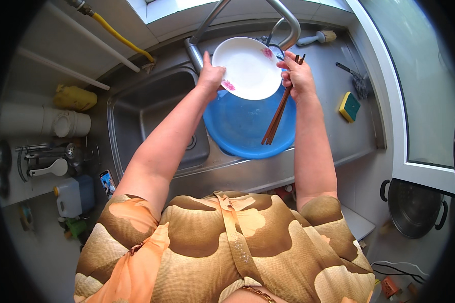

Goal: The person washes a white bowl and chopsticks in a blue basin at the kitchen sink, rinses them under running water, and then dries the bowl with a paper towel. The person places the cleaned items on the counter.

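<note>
My left hand (211, 77) grips the left rim of a white plate (246, 68) with pink flowers, thumb on its upper face. The plate is held above a blue plastic basin (246, 128), its face turned up toward me. In my right hand (298, 75) is a bundle of brown chopsticks (276, 117), their lower ends pointing down over the basin. The fingers of that hand come close to the plate's right edge; whether they touch it I cannot tell. Behind the plate stands a bent metal faucet (288, 26), partly hidden by it.
A steel sink bowl (155, 113) lies left of the basin. On the right of the counter are a brush (318, 38), a wire scrubber (358, 83) and a yellow-green sponge (349, 107). A phone (107, 183) stands at the left edge. An opened window sash (398, 113) borders the right.
</note>
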`<action>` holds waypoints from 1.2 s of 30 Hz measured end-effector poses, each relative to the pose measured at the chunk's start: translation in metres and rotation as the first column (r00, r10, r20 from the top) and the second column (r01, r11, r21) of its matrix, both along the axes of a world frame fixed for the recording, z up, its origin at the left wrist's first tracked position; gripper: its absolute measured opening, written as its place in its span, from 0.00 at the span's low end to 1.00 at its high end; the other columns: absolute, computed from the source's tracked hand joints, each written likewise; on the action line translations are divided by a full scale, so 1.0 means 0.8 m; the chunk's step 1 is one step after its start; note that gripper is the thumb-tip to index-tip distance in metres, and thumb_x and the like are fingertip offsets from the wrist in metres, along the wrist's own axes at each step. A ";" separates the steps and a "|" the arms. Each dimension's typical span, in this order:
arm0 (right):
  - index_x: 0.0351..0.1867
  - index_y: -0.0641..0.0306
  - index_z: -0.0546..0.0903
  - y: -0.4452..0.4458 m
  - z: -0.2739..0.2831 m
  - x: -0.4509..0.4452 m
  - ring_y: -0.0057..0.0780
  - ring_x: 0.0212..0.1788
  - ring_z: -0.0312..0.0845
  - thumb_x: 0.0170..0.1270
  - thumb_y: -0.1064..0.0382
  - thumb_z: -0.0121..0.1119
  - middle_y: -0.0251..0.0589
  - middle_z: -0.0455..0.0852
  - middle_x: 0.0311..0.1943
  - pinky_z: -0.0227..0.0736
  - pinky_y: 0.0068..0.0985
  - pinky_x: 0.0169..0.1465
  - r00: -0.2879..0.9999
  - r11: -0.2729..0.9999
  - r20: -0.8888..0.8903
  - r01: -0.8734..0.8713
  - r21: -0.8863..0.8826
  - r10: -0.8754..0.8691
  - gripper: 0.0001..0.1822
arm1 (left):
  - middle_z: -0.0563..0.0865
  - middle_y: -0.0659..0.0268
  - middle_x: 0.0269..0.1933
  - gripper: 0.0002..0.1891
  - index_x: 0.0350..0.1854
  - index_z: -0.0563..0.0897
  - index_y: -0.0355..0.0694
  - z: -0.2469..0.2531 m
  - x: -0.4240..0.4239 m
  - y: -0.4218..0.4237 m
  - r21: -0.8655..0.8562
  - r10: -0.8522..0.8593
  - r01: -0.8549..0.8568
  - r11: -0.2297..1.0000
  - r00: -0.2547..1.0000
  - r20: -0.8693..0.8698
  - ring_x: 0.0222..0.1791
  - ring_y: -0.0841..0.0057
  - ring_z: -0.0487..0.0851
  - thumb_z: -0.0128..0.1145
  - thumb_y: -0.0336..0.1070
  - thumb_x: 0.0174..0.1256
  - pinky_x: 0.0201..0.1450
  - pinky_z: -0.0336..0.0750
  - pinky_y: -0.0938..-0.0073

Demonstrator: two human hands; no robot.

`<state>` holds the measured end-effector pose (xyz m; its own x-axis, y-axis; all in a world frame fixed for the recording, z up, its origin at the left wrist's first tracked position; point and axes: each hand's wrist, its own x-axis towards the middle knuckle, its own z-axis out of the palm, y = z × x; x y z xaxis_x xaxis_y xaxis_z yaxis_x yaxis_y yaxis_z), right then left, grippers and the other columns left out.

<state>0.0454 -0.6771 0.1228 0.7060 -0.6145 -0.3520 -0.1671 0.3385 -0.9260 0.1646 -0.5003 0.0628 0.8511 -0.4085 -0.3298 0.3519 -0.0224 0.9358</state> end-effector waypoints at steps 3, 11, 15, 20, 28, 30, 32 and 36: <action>0.58 0.64 0.69 -0.006 -0.008 -0.006 0.15 0.21 0.65 0.69 0.63 0.51 0.42 0.80 0.35 0.60 0.13 0.19 1.000 0.998 0.006 0.018 0.065 -0.018 0.17 | 0.77 0.50 0.52 0.28 0.67 0.61 0.36 -0.007 0.013 0.009 0.024 -0.081 0.083 0.996 0.994 -0.073 0.43 0.63 0.83 0.45 0.25 0.61 0.39 0.82 0.65; 0.51 0.63 0.73 -0.002 -0.013 -0.005 0.14 0.22 0.66 0.70 0.61 0.53 0.41 0.79 0.34 0.60 0.12 0.19 0.997 0.992 0.071 0.017 0.125 -0.026 0.12 | 0.81 0.54 0.47 0.20 0.57 0.71 0.33 -0.018 -0.001 0.013 0.026 -0.020 0.021 0.999 0.999 -0.036 0.46 0.66 0.82 0.47 0.26 0.62 0.45 0.78 0.69; 0.50 0.62 0.73 0.003 -0.011 -0.005 0.14 0.22 0.66 0.69 0.62 0.53 0.41 0.79 0.34 0.60 0.12 0.19 0.994 0.988 0.096 0.038 0.150 -0.053 0.12 | 0.81 0.53 0.49 0.19 0.58 0.70 0.31 -0.029 -0.009 0.021 -0.027 -0.023 0.023 0.999 0.999 -0.033 0.46 0.65 0.82 0.46 0.26 0.64 0.51 0.77 0.66; 0.51 0.62 0.72 0.004 -0.007 -0.006 0.14 0.22 0.67 0.69 0.63 0.52 0.41 0.81 0.34 0.59 0.11 0.18 0.992 0.991 0.120 0.023 0.135 -0.040 0.12 | 0.81 0.51 0.49 0.19 0.59 0.68 0.31 -0.023 -0.014 0.022 0.010 -0.057 0.058 0.998 0.995 -0.086 0.45 0.62 0.84 0.46 0.26 0.66 0.47 0.80 0.62; 0.52 0.62 0.72 0.002 0.002 -0.011 0.13 0.22 0.67 0.69 0.64 0.53 0.41 0.80 0.34 0.59 0.11 0.18 0.992 0.994 0.127 -0.013 0.108 -0.001 0.13 | 0.81 0.52 0.49 0.19 0.58 0.69 0.30 -0.032 -0.022 0.026 0.018 -0.051 0.052 0.998 0.997 -0.060 0.44 0.62 0.84 0.47 0.26 0.64 0.47 0.81 0.61; 0.53 0.62 0.73 0.003 0.005 -0.010 0.13 0.22 0.66 0.70 0.64 0.51 0.40 0.80 0.34 0.59 0.11 0.19 0.991 0.994 0.137 -0.013 0.107 -0.001 0.13 | 0.81 0.52 0.48 0.19 0.57 0.69 0.30 -0.027 -0.020 0.022 -0.001 -0.030 0.030 1.000 0.992 -0.120 0.43 0.62 0.84 0.47 0.26 0.64 0.46 0.81 0.61; 0.52 0.63 0.74 0.010 0.008 -0.006 0.14 0.22 0.66 0.70 0.64 0.50 0.38 0.80 0.33 0.58 0.10 0.19 0.990 0.993 0.138 -0.019 0.114 0.003 0.12 | 0.81 0.54 0.45 0.20 0.57 0.70 0.32 -0.014 -0.023 0.020 -0.022 0.018 -0.023 0.999 0.978 -0.207 0.40 0.61 0.84 0.46 0.26 0.62 0.37 0.83 0.61; 0.46 0.63 0.74 -0.001 0.005 -0.005 0.14 0.21 0.66 0.70 0.63 0.51 0.38 0.81 0.32 0.59 0.10 0.19 0.992 0.995 0.122 -0.040 0.091 0.028 0.08 | 0.81 0.49 0.47 0.18 0.57 0.69 0.28 -0.012 -0.024 0.012 0.026 -0.041 0.045 0.999 0.988 -0.147 0.44 0.60 0.85 0.47 0.28 0.65 0.46 0.82 0.59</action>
<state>0.0418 -0.6780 0.1270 0.7668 -0.5577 -0.3178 -0.0691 0.4204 -0.9047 0.1452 -0.4906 0.0532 0.7746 -0.4321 -0.4617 0.4830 -0.0670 0.8730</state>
